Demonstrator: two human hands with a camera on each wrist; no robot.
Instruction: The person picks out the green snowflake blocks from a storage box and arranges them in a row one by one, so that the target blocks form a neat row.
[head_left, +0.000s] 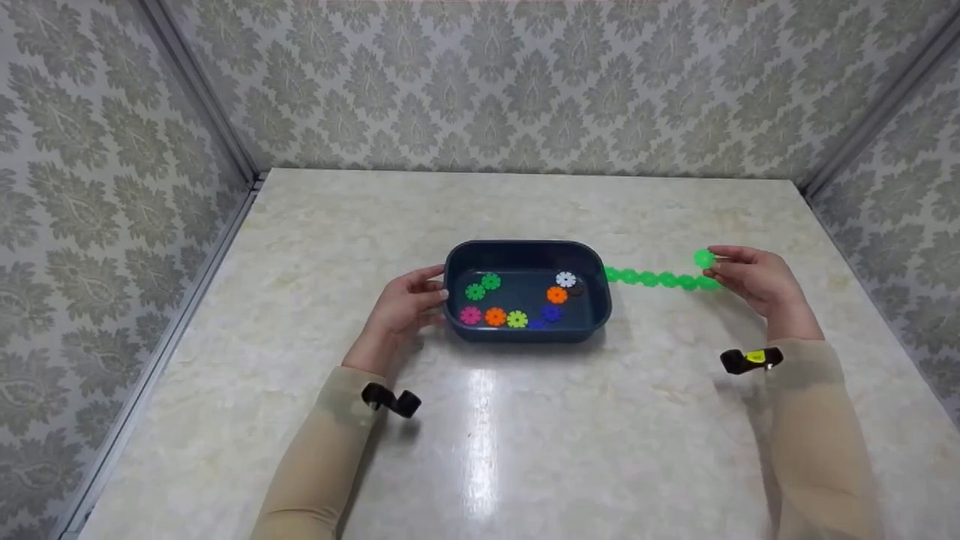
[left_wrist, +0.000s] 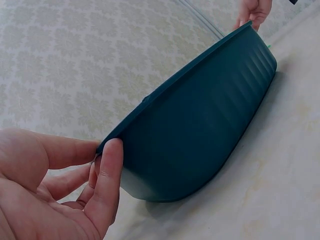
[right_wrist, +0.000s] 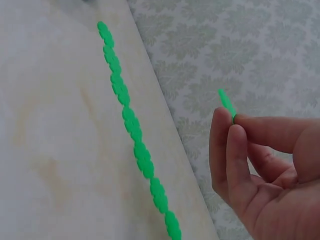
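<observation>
A dark blue plastic tub (head_left: 525, 336) stands on the table, with several flower-shaped interlocking discs inside. My left hand (head_left: 401, 306) pinches the tub's rim at its left end; the left wrist view shows the fingers (left_wrist: 109, 172) against the outer wall. To the right, my right hand (head_left: 761, 285) pinches a single bright green disc (head_left: 703, 259) between thumb and fingertips, edge-on in the right wrist view. Below it a chain of linked green discs (right_wrist: 131, 125) lies along the table, apart from the held disc. In the head view its far end passes behind my fingers.
Within the tub are green discs (head_left: 490, 281), a pink disc (head_left: 471, 315), a white disc (head_left: 565, 279), orange, yellow-green and blue ones, and a dark one. The pale marbled table (head_left: 360, 217) meets patterned walls (head_left: 495, 82) at the back and sides.
</observation>
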